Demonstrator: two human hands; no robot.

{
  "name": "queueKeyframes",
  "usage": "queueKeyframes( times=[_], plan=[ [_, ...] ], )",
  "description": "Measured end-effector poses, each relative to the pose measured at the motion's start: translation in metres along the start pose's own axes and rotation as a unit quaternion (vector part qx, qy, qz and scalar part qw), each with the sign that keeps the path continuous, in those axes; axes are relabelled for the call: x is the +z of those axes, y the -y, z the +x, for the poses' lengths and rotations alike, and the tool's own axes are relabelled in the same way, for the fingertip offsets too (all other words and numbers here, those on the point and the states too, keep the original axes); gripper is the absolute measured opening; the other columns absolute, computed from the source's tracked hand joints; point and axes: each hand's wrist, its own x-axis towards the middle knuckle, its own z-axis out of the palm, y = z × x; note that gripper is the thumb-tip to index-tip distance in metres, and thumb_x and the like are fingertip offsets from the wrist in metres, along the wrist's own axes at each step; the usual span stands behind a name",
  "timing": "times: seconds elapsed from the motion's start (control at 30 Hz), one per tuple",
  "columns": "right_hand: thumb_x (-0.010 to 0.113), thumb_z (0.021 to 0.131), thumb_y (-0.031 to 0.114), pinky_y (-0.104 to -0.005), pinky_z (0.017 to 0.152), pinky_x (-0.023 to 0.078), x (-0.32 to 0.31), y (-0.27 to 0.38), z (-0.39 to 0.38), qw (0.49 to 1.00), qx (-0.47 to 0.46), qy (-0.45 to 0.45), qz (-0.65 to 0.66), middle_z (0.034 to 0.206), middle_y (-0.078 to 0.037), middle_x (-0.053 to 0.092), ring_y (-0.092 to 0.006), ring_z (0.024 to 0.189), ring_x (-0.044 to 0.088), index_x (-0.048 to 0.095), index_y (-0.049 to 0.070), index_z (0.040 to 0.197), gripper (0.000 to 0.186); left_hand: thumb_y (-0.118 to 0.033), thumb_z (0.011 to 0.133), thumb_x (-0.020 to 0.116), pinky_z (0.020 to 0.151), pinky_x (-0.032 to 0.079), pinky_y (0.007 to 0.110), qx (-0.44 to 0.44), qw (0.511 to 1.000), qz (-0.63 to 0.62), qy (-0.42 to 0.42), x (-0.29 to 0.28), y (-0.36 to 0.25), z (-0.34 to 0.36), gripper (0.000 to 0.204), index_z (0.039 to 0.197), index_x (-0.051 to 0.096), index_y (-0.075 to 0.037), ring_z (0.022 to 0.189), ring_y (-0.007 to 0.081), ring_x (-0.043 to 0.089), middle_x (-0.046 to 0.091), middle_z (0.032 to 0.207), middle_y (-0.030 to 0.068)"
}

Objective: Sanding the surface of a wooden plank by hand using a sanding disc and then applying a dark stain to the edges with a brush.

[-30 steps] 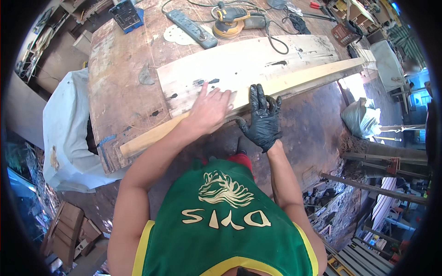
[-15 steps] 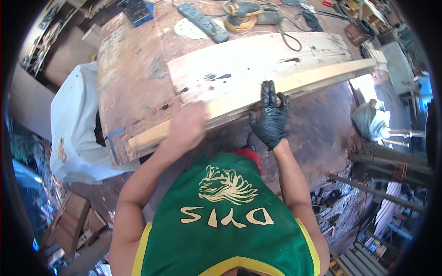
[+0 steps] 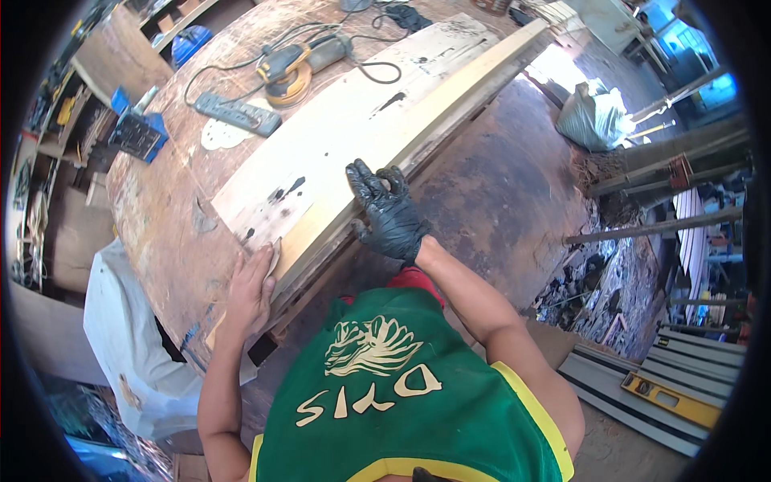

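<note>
So the bare left hand (image 3: 250, 293) presses near one end of the wood strip (image 3: 442, 115), some thin pale scrap (image 3: 275, 255) at its fingertips, can't tell if it's pinched. Gloved right hand (image 3: 391, 215) lies further along, fingers stretched, not gripping. The strip runs under both hands, along the desk (image 3: 161, 193) edge. Splinters could bite the ungloved left, and a lopsided push might tip the strip off. Writing-wise: big pale letters on the green shirt (image 3: 466, 430) below the hands; can't read anything on the sander (image 3: 287, 76) beyond them.
</note>
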Motion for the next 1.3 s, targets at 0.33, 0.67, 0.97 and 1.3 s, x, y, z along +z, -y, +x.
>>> queueKeyframes(
  times=[0.33, 0.67, 0.97, 1.3],
  plan=[
    [0.076, 0.084, 0.016, -0.0494, 0.123, 0.029, -0.008, -0.055, -0.041, 0.962, 0.069, -0.198, 0.177, 0.161, -0.027, 0.035, -0.044, 0.148, 0.036, 0.03, -0.002, 0.158, 0.089, -0.029, 0.11, 0.041, 0.118, 0.036, 0.053, 0.182, 0.982, -0.011, 0.038, 0.041, -0.092, 0.295, 0.055, 0.158, 0.033, -0.005, 0.142, 0.0416, 0.045, 0.039, 0.161, 0.0223],
    [0.069, 0.081, -0.007, -0.0316, 0.1, 0.048, -0.015, -0.189, -0.223, 0.777, 0.44, -0.368, 0.26, 0.159, -0.008, 0.045, -0.0187, 0.113, 0.056, 0.029, 0.013, 0.164, 0.095, -0.021, 0.107, 0.046, 0.118, 0.037, 0.044, 0.061, 0.988, -0.097, 0.102, 0.008, -0.084, 0.233, 0.054, 0.156, 0.039, 0.0, 0.139, 0.0451, 0.048, 0.05, 0.148, 0.0329],
    [0.064, 0.083, -0.012, -0.0295, 0.097, 0.048, -0.064, -0.263, -0.222, 0.69, 0.525, -0.434, 0.245, 0.155, -0.01, 0.047, -0.0156, 0.105, 0.055, 0.025, 0.015, 0.166, 0.095, -0.031, 0.109, 0.038, 0.103, 0.047, 0.053, 0.074, 0.992, -0.065, 0.078, 0.034, -0.139, 0.336, 0.058, 0.157, 0.035, 0.001, 0.118, 0.0543, 0.059, 0.059, 0.126, 0.0399],
    [0.068, 0.095, 0.028, -0.0488, 0.12, 0.034, -0.105, -0.31, -0.053, 0.924, 0.241, -0.275, 0.111, 0.159, -0.03, 0.036, -0.044, 0.146, 0.04, 0.028, -0.006, 0.158, 0.082, -0.041, 0.11, 0.035, 0.102, 0.045, 0.055, 0.185, 0.978, -0.087, 0.037, 0.097, -0.246, 0.633, 0.06, 0.156, 0.037, -0.002, 0.115, 0.0549, 0.06, 0.063, 0.115, 0.0415]
  ],
)
